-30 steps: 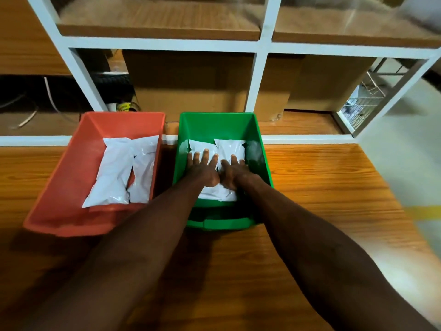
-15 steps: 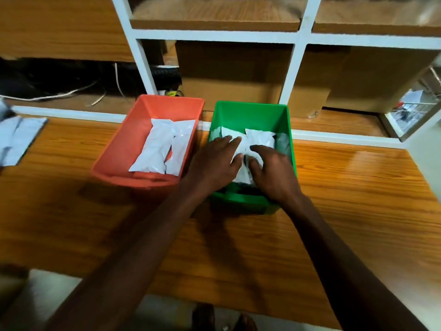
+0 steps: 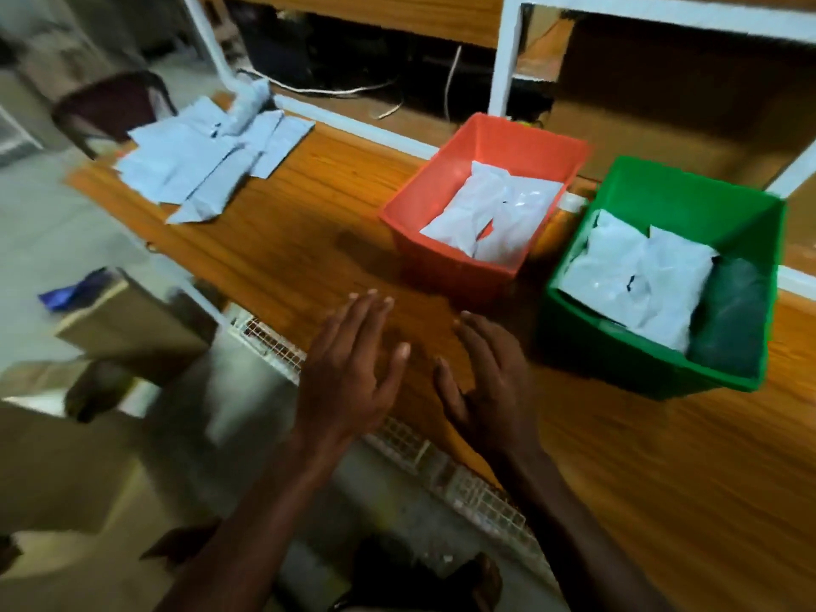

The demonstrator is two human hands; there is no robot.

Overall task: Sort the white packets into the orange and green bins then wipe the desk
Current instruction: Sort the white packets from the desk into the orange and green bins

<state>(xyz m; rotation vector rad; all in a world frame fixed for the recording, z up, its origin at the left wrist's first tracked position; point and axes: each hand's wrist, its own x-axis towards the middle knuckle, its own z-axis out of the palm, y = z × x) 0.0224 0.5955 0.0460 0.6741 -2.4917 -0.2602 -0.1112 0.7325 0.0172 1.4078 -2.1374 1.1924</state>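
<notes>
Wooden worktop (image 3: 309,205) runs under a white-framed shelf unit (image 3: 508,50), and everything below is placed from the orange bin (image 3: 424,201) sitting on it. Just right of that bin stands the green bin (image 3: 662,187), with white packets (image 3: 636,276) lying flat inside and a dark bundle (image 3: 728,311) against its right wall. Inside the orange bin lie more packets (image 3: 494,214). Well to its left, a loose pile of packets (image 3: 203,156) covers the worktop's far end. Nearer than the bin, the left hand (image 3: 349,368) and right hand (image 3: 490,382) hover side by side, each grip apart with fingers spread, holding nothing
</notes>
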